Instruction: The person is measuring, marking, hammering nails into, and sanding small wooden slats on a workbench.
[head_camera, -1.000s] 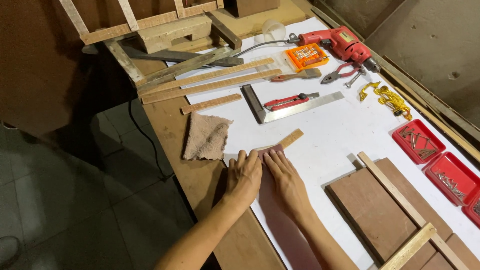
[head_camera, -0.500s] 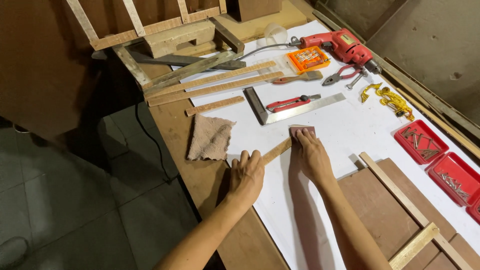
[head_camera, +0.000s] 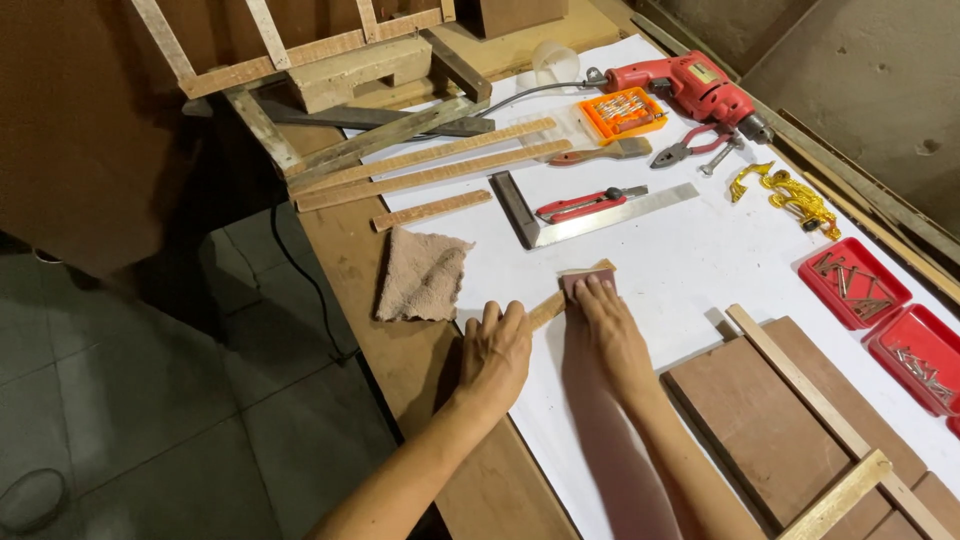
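Since half a second ago my right hand (head_camera: 612, 335) has slid back along the short wooden strip (head_camera: 560, 298), from its far end toward the middle, and it now covers most of that end; the left hand (head_camera: 495, 352) has hardly shifted.

Going left to right: a brown rag (head_camera: 422, 275) lies crumpled at the white sheet's edge on the table (head_camera: 420, 390). Just right of it, my left hand lies flat, palm down, fingers together, pinning the near end of the strip. The strip runs diagonally up to the right across the white sheet. My right hand presses a small reddish-brown sanding piece (head_camera: 588, 284) onto the strip's far end, fingers extended over it rather than clenched. Beyond sit a steel try square (head_camera: 600, 215) with a red utility knife (head_camera: 585, 203) on it, and further right red trays of screws (head_camera: 860, 290).

I judge the strip light, stiff and thin, likely to skid on the smooth sheet unless held down, and liable to snap if bent. Best held flat by pressing from above near one end, as the left hand does. The sanding piece looks thin and flexible, and wants flat finger pressure.
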